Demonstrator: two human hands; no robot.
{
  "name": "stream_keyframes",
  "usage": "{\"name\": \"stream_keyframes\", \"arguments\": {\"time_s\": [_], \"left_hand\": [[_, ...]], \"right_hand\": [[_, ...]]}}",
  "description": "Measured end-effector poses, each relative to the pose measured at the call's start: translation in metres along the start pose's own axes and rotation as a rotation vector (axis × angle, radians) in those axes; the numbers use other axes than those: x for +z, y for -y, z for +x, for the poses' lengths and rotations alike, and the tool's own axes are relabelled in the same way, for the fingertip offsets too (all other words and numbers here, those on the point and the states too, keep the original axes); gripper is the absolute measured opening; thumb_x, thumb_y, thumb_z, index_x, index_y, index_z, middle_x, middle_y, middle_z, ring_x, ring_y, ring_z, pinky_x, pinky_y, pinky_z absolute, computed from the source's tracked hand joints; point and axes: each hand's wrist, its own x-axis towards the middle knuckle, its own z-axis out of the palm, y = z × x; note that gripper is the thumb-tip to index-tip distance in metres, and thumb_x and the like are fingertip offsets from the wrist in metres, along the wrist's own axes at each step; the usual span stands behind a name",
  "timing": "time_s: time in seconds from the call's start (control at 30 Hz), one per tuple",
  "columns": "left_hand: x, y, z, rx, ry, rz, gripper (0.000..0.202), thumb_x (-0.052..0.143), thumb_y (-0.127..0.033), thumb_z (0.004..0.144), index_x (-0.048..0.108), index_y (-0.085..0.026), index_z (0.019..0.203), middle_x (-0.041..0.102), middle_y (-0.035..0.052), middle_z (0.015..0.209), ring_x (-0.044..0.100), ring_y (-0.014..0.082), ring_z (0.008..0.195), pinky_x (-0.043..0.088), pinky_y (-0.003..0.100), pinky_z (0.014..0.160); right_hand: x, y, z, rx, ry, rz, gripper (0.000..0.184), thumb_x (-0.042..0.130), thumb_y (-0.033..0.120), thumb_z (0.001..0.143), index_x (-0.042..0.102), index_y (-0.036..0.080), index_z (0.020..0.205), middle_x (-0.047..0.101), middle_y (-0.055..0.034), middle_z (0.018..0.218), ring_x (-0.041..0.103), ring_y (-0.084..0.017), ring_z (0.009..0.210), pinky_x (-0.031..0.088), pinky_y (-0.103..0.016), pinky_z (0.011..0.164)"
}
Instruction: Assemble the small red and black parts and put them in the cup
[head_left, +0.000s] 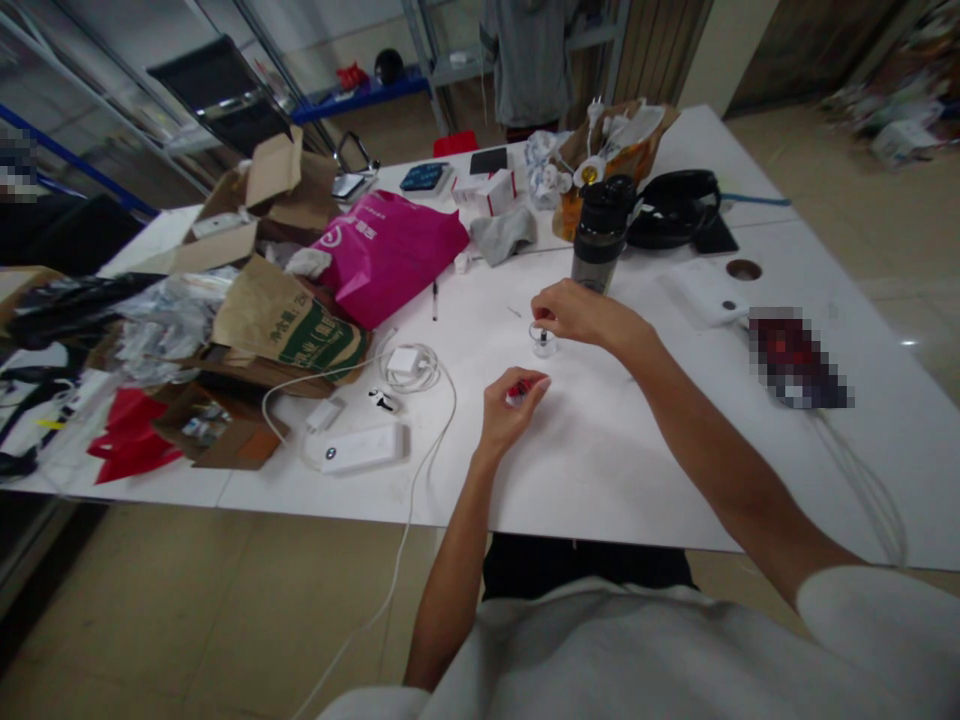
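Left hand (pixel 512 408): grip closed around small red object (pixel 520 390), mostly hidden by fingers, above white surface (pixel 600 470). Right hand (pixel 574 312): bent fingertips at rim of small clear container (pixel 544 347), which stands on surface ahead of left hand; cannot tell whether grip closes on it. Dark-lidded bottle (pixel 598 240) just behind right hand. White power bank (pixel 364 450) and coiled cable (pixel 429 372) lie left.

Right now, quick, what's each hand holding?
Left hand: closed on a small red item.
Right hand: at a clear container; grip cannot be told.
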Motion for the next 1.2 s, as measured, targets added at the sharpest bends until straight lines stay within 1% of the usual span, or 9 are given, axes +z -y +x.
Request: {"name": "stream_keyframes", "arguments": {"time_s": [0.23, 0.33, 0.47, 0.6, 0.7, 0.77, 0.87, 1.03, 1.2], "left_hand": [[-0.001, -0.001, 0.001, 0.004, -0.021, -0.003, 0.033, 0.085, -0.055, 0.108, 0.087, -0.023, 0.102, 0.085, 0.0062, 0.099, 0.071, 0.0181, 0.083, 0.056, 0.034, 0.078], [-0.006, 0.003, 0.004, 0.007, -0.058, 0.010, 0.035, 0.082, -0.058, 0.109, 0.086, -0.023, 0.104, 0.085, 0.0065, 0.100, 0.074, 0.0195, 0.085, 0.058, 0.036, 0.080], [-0.026, 0.012, 0.009, 0.051, -0.101, 0.065, 0.033, 0.081, -0.058, 0.109, 0.086, -0.025, 0.111, 0.086, 0.0073, 0.108, 0.080, 0.0240, 0.101, 0.062, 0.041, 0.091], [-0.051, 0.019, 0.012, 0.090, -0.071, 0.185, 0.028, 0.083, -0.052, 0.108, 0.084, -0.026, 0.120, 0.087, 0.0084, 0.119, 0.079, 0.0266, 0.112, 0.060, 0.044, 0.098], [-0.062, 0.023, 0.010, 0.151, -0.043, 0.273, 0.030, 0.087, -0.051, 0.106, 0.083, -0.028, 0.124, 0.086, 0.0094, 0.124, 0.077, 0.0291, 0.117, 0.060, 0.046, 0.099], [-0.065, 0.025, 0.008, 0.181, -0.043, 0.312, 0.031, 0.088, -0.052, 0.105, 0.083, -0.028, 0.124, 0.085, 0.0100, 0.126, 0.076, 0.0300, 0.120, 0.060, 0.048, 0.101], [-0.065, 0.027, 0.005, 0.180, -0.058, 0.334, 0.035, 0.087, -0.055, 0.105, 0.082, -0.027, 0.125, 0.085, 0.0108, 0.126, 0.076, 0.0301, 0.120, 0.061, 0.048, 0.102], [-0.066, 0.029, 0.004, 0.157, -0.079, 0.322, 0.041, 0.086, -0.061, 0.104, 0.082, -0.026, 0.125, 0.084, 0.0119, 0.126, 0.076, 0.0303, 0.120, 0.062, 0.048, 0.101], [-0.068, 0.030, 0.002, 0.135, -0.041, 0.355, 0.045, 0.087, -0.062, 0.102, 0.082, -0.027, 0.130, 0.083, 0.0127, 0.131, 0.076, 0.0321, 0.127, 0.062, 0.052, 0.110]], "right_hand": [[-0.019, 0.011, -0.009, -0.030, -0.105, -0.027, 0.008, 0.077, 0.020, 0.109, 0.084, 0.018, 0.105, 0.084, -0.0127, 0.105, 0.076, -0.030, 0.098, 0.055, -0.041, 0.089], [-0.031, 0.015, -0.018, -0.042, -0.192, 0.004, 0.010, 0.076, 0.024, 0.110, 0.083, 0.019, 0.105, 0.084, -0.0127, 0.106, 0.074, -0.030, 0.099, 0.054, -0.042, 0.092], [-0.045, 0.019, -0.041, -0.080, -0.386, 0.080, 0.014, 0.071, 0.030, 0.113, 0.081, 0.021, 0.108, 0.082, -0.0117, 0.108, 0.073, -0.031, 0.101, 0.054, -0.045, 0.095], [-0.049, 0.014, -0.072, -0.091, -0.516, 0.150, 0.016, 0.067, 0.035, 0.114, 0.078, 0.024, 0.112, 0.081, -0.0118, 0.111, 0.073, -0.030, 0.101, 0.056, -0.046, 0.095], [-0.043, 0.003, -0.096, -0.067, -0.598, 0.204, 0.016, 0.067, 0.038, 0.114, 0.078, 0.027, 0.111, 0.082, -0.0111, 0.112, 0.075, -0.031, 0.102, 0.059, -0.049, 0.097], [-0.035, -0.006, -0.112, -0.041, -0.667, 0.232, 0.015, 0.067, 0.038, 0.113, 0.077, 0.028, 0.110, 0.083, -0.0104, 0.112, 0.076, -0.032, 0.104, 0.061, -0.051, 0.099], [-0.020, -0.017, -0.135, 0.039, -0.740, 0.232, 0.016, 0.065, 0.039, 0.113, 0.078, 0.028, 0.114, 0.084, -0.0109, 0.113, 0.078, -0.032, 0.106, 0.065, -0.053, 0.099], [0.008, -0.031, -0.168, 0.218, -0.733, 0.251, 0.021, 0.064, 0.043, 0.112, 0.078, 0.029, 0.120, 0.084, -0.0149, 0.124, 0.079, -0.034, 0.113, 0.067, -0.056, 0.103], [0.036, -0.042, -0.186, 0.240, -0.737, 0.298, 0.022, 0.068, 0.047, 0.110, 0.077, 0.029, 0.119, 0.084, -0.0144, 0.121, 0.080, -0.036, 0.114, 0.068, -0.058, 0.106]]}}
